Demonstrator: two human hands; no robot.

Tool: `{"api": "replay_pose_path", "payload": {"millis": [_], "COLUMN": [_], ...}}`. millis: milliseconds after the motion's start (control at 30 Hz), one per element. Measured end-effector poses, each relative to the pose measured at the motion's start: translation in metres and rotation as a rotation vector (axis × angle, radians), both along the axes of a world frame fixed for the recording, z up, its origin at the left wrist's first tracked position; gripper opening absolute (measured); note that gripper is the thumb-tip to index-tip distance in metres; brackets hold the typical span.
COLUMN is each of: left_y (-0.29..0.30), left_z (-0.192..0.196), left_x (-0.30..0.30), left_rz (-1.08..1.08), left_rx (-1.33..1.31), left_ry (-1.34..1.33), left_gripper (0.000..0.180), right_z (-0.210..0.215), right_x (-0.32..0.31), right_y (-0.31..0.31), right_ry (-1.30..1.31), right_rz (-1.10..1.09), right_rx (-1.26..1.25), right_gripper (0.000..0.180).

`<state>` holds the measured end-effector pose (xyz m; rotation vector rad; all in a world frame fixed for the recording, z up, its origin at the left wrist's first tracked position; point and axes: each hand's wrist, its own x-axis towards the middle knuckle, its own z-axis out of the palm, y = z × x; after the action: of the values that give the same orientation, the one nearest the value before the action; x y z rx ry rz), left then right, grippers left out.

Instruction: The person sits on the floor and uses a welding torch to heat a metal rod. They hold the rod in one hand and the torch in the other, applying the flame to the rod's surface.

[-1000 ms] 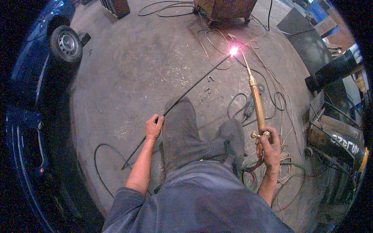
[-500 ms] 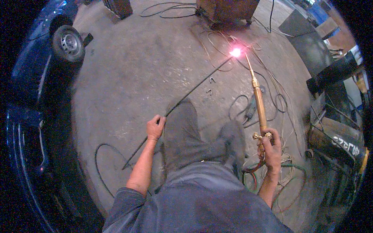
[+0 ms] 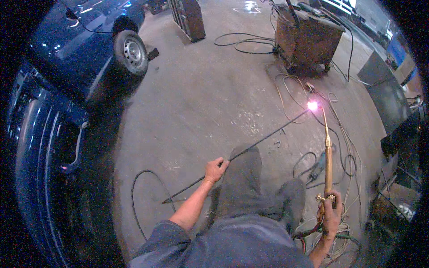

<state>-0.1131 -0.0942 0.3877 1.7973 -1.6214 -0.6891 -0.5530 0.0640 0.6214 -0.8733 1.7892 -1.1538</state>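
My left hand (image 3: 216, 169) grips a long thin dark metal rod (image 3: 263, 139) near its middle. The rod slants from the floor at lower left up to a bright pink-white flame (image 3: 312, 105) at its far tip. My right hand (image 3: 331, 214) holds the valve end of a long brass cutting torch (image 3: 328, 154), whose nozzle points up at that flame. Red and green hoses (image 3: 313, 231) trail from the torch base. My grey trouser legs (image 3: 250, 187) are between the two hands.
A dark blue car (image 3: 67, 89) with a wheel (image 3: 132, 52) stands at left. A rusty metal box on a cart (image 3: 308, 38) is at the back, with cables and wires (image 3: 344, 134) strewn over the concrete floor at right. An angle grinder (image 3: 317, 167) lies near the torch.
The view has tilted up and shifted, showing more of the car and the rusty box. Both hands keep the same hold, with the flame still at the rod's tip.
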Motion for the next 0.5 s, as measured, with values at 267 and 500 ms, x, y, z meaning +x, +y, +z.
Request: {"api": "replay_pose_path", "payload": {"millis": [267, 500], "left_y": [0.001, -0.002], "left_z": [0.012, -0.003], "left_x": [-0.001, 0.002], "left_rz": [-0.01, -0.015], "left_rx": [0.023, -0.013], "left_ry": [-0.013, 0.153], "left_gripper": [0.04, 0.037], "right_z": [0.005, 0.011], "right_x": [-0.004, -0.004], "right_y": [0.001, 0.004], "right_ry": [-0.015, -0.029], "right_rz": [0.085, 0.025], "right_rx": [-0.063, 0.023], "right_gripper": [0.028, 0.028]}}
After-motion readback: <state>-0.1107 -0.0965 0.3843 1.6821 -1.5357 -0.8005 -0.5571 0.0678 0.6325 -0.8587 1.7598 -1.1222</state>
